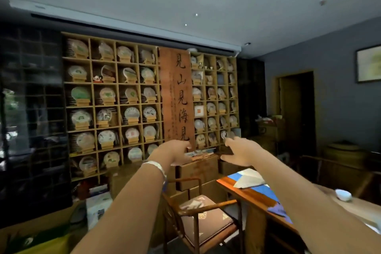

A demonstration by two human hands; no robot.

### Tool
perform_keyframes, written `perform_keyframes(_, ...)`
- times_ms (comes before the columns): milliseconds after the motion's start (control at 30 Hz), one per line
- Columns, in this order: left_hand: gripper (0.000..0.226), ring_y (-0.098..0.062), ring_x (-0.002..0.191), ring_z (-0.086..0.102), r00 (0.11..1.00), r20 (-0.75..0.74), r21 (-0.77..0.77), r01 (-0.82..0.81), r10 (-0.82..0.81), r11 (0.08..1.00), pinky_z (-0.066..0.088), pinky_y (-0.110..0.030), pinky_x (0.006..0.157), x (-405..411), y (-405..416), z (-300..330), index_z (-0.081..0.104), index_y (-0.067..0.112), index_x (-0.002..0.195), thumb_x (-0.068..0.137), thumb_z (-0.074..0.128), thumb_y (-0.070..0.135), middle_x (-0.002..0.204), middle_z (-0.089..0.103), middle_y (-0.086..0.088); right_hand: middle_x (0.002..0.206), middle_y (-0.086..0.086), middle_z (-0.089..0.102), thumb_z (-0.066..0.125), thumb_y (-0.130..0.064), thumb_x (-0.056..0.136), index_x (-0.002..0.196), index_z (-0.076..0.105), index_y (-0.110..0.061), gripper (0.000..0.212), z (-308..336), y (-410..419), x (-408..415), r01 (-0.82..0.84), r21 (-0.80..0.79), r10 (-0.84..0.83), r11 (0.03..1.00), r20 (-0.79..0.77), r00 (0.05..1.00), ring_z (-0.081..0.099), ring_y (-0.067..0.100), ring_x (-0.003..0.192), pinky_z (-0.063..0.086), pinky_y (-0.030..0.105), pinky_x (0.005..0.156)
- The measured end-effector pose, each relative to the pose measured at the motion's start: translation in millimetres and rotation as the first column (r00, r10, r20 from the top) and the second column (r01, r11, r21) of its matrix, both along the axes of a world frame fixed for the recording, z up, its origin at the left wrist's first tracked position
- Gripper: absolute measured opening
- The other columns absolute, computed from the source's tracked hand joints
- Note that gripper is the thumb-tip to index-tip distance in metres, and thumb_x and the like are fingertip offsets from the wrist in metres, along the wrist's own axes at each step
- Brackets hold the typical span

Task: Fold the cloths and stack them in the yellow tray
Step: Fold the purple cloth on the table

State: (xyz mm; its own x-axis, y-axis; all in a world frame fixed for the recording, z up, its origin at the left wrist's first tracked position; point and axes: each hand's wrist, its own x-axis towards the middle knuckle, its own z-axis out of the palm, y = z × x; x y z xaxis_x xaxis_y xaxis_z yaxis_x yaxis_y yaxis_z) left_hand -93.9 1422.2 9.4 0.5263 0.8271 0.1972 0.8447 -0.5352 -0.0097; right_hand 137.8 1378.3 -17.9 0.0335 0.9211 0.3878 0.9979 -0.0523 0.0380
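The cloths, pale and blue, lie on the wooden worktop down at four o'clock, well below both hands. The left hand and right hand reach forward in the air, apart, fingers loose and holding nothing. A wooden chair stands beside the worktop at six o'clock.

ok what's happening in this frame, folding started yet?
Not visibly. Both arms are stretched forward in the air: the left hand and right hand hold nothing, fingers loosely spread. Blue and white cloths lie on the wooden table at the right, untouched, beside a wooden chair. No yellow tray can be clearly made out.
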Motion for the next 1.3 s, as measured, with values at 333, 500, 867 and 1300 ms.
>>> perform_keyframes(333, 0.055, -0.024, 0.130, 0.046, 0.944, 0.083, -0.026, 0.322, -0.319, 0.946, 0.044, -0.037, 0.098, 205, 163, -20, 0.039, 0.034, 0.139, 0.088, 0.054, 0.048, 0.145, 0.046, -0.001, 0.133, 0.007, 0.052, 0.052, -0.057, 0.087, 0.136, 0.040, -0.023, 0.060, -17, 72, 165, 0.319, -0.014, -0.319, 0.948, 0.003, 0.948, 0.054, 0.026, 0.116, 0.052, 0.037, 0.090)
perform_keyframes(500, 0.053, -0.025, 0.127, 0.048, 0.870, 0.111, -0.037, 0.486, -0.480, 0.873, 0.045, -0.039, 0.100, 305, 239, -38, 0.041, 0.033, 0.138, 0.088, 0.056, 0.043, 0.142, 0.049, -0.001, 0.130, 0.007, 0.053, 0.051, -0.060, 0.085, 0.134, 0.040, -0.024, 0.062, -28, 119, 245, 0.458, -0.047, -0.459, 0.888, -0.005, 0.889, 0.056, 0.026, 0.112, 0.052, 0.037, 0.085)
perform_keyframes(867, 0.053, -0.023, 0.126, 0.049, 0.699, 0.098, -0.050, 0.714, -0.708, 0.698, 0.044, -0.038, 0.101, 509, 396, -34, 0.045, 0.028, 0.137, 0.088, 0.056, 0.044, 0.141, 0.051, -0.002, 0.130, 0.010, 0.052, 0.050, -0.061, 0.084, 0.132, 0.041, -0.018, 0.065, -12, 213, 383, 0.699, -0.076, -0.701, 0.711, 0.002, 0.714, 0.054, 0.030, 0.116, 0.048, 0.043, 0.091)
perform_keyframes(1300, 0.051, -0.024, 0.125, 0.052, 0.580, 0.062, -0.135, 0.811, -0.812, 0.569, 0.047, -0.036, 0.098, 726, 473, -124, 0.044, 0.025, 0.138, 0.090, 0.055, 0.041, 0.139, 0.052, -0.004, 0.125, 0.006, 0.056, 0.051, -0.064, 0.082, 0.131, 0.040, -0.023, 0.065, -89, 277, 585, 0.771, -0.133, -0.776, 0.623, 0.019, 0.631, 0.057, 0.025, 0.109, 0.050, 0.037, 0.080)
